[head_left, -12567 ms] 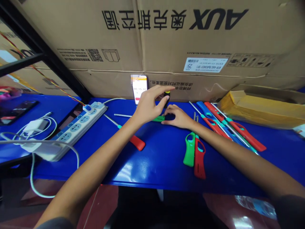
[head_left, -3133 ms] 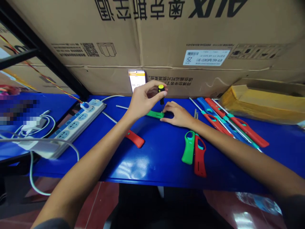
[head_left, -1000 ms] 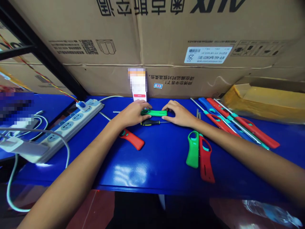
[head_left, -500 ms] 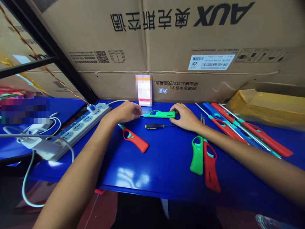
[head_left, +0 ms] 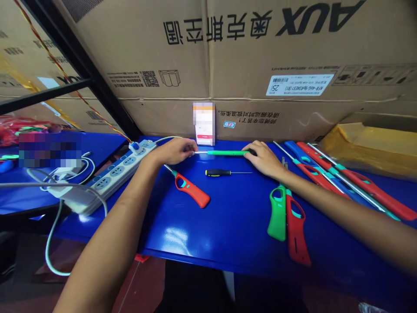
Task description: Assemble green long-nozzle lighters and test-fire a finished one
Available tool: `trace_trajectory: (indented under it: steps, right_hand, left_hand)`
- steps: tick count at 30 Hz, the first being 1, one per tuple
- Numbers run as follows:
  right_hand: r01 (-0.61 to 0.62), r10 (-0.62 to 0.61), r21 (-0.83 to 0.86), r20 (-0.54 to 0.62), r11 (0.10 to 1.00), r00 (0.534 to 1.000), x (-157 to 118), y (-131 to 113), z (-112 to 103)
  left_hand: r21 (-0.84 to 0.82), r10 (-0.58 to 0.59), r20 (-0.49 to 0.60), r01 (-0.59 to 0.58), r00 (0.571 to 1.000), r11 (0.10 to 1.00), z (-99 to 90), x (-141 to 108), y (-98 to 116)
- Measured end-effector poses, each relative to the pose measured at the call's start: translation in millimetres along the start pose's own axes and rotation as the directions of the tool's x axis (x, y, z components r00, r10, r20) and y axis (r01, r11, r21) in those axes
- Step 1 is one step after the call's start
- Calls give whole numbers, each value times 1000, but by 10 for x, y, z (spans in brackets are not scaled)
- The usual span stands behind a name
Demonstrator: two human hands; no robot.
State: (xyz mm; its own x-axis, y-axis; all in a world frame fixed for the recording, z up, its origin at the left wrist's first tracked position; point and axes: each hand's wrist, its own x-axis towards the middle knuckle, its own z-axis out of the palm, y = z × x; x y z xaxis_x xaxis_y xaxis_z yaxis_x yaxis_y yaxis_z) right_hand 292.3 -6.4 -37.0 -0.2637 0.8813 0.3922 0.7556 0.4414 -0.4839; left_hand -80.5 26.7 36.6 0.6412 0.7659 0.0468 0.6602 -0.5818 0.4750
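A green utility lighter (head_left: 224, 152) lies edge-on in a level line between my hands. My left hand (head_left: 174, 151) pinches its thin metal nozzle end, and my right hand (head_left: 263, 160) curls over its handle end. Below it, a small screwdriver (head_left: 221, 172) with a black and yellow handle rests on the blue table (head_left: 234, 217), touched by neither hand. A red lighter with a teal collar (head_left: 190, 190) lies near my left forearm. Loose green (head_left: 277, 213) and red (head_left: 295, 230) handle shells lie beyond my right forearm.
Several finished long lighters (head_left: 342, 179) lie at the right, beside a yellow-lined cardboard tray (head_left: 368, 148). A white power strip (head_left: 117, 176) with cables sits at the left. A blurred phone (head_left: 203, 124) leans against a large cardboard box (head_left: 260, 52).
The screwdriver has left my left hand and lies on the table. The green lighter, once flat, now shows its edge, with both hands at its ends. The view has drifted.
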Motion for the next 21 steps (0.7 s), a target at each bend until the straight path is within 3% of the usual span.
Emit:
trace_trajectory:
  steps: [6,9,11,12,15,18,21]
  right_hand:
    - [156,-157,35,1,987,988,-52,-218,-46]
    - [97,-101,212,8,972,995,-42,-306,-127]
    - [-30,-32,427,136,904,990,-14,-346,-234]
    - [-127,-19,539,257,832,966,2,-363,-301]
    - [-437,-76,687,581,581,811,40,-408,-499]
    - [-579,-138,695,683,426,718,41,-445,-572]
    - [-657,-129,660,735,364,666,5,-487,-479]
  left_hand:
    - [-97,-17,-21,15,1000,995,6,2,60]
    - [-153,-9,-33,4,999,988,-5,5,102]
    - [-168,13,-52,-21,999,986,-7,12,124]
    - [-165,28,-69,-39,997,986,-4,16,132]
    - [-130,75,-162,-97,984,987,9,30,153]
    - [-65,112,-239,-130,965,989,11,38,202]
    - [115,203,-280,-177,938,977,14,39,329]
